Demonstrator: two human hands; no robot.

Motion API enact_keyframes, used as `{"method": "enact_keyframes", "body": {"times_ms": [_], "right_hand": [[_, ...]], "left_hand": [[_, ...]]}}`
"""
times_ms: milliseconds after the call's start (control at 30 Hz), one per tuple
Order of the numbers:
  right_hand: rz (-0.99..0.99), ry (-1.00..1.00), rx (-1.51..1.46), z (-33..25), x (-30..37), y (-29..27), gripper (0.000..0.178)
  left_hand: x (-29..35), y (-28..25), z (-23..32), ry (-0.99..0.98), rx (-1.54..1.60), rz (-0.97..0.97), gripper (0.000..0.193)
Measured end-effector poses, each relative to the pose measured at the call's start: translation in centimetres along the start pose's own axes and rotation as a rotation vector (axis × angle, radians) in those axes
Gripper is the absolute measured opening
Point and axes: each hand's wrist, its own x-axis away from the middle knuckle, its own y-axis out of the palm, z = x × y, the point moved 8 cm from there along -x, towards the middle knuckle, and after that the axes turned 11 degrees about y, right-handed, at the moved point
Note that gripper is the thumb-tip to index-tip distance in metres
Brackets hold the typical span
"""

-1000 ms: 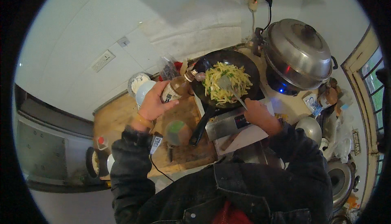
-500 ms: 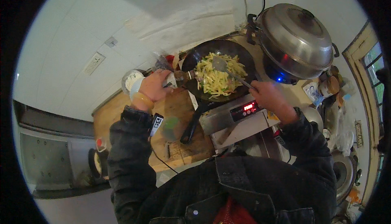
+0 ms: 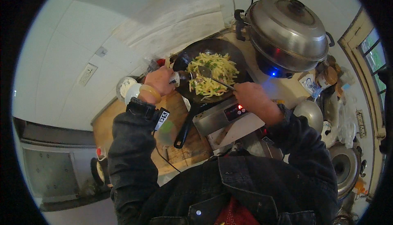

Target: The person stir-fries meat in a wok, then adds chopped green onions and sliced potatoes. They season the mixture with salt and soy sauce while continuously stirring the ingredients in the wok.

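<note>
A dark wok point(image 3: 182, 61) sits on the cooker, with cut pale-yellow vegetable strips and green bits point(image 3: 219, 71) heaped in it. My left hand point(image 3: 160, 80) is closed around a dark bottle with a pale label point(image 3: 175, 79). The bottle is tipped sideways, its neck over the wok's left side; any liquid coming out is too small to make out. My right hand point(image 3: 251, 97) grips the handle of a metal ladle point(image 3: 205, 72), whose head lies among the strips.
An induction cooker point(image 3: 213, 120) with a lit red display is under the wok, whose long handle point(image 3: 183, 131) points toward me over a wooden board point(image 3: 194, 151). A big lidded steel pot point(image 3: 288, 32) stands right. A white powder bowl point(image 3: 125, 86) stands left; jars point(image 3: 326, 76) crowd the right.
The view has shifted slightly, so the wok and pot appear farther left. The ladle's head has moved toward me within the strips. My left hand keeps the bottle tipped at the wok's rim.
</note>
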Motion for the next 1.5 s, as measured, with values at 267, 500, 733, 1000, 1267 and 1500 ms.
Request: {"method": "enact_keyframes", "body": {"times_ms": [267, 500, 733, 1000, 1267, 1500], "right_hand": [[-0.062, 0.124, -0.102, 0.0, 0.4, -0.3, 0.021], [-0.116, 0.153, -0.064, -0.3, 0.5, 0.0, 0.021], [-0.037, 0.245, -0.259, 2.1, 0.1, -0.5, 0.024], [-0.046, 0.249, -0.370, 4.9, -0.9, 0.4, 0.028], [-0.097, 0.285, 0.005, 3.9, -0.7, 3.3, 0.033], [0.227, -0.052, -0.364, -5.4, -1.0, -4.0, 0.050]], "left_hand": [[0.0, 0.4, -0.2, -0.036, -0.029, -0.017, 0.043], [0.2, 0.7, -0.5, -0.060, -0.050, -0.033, 0.048], [2.4, 0.1, -3.1, -0.079, 0.175, 0.282, 0.055], [10.4, 2.9, -7.1, -0.162, 1.050, 0.519, 0.063], [16.5, 7.0, -10.8, -0.184, 1.285, 0.708, 0.070], [13.9, 9.6, -8.9, -0.146, 1.299, 0.635, 0.074]]}}
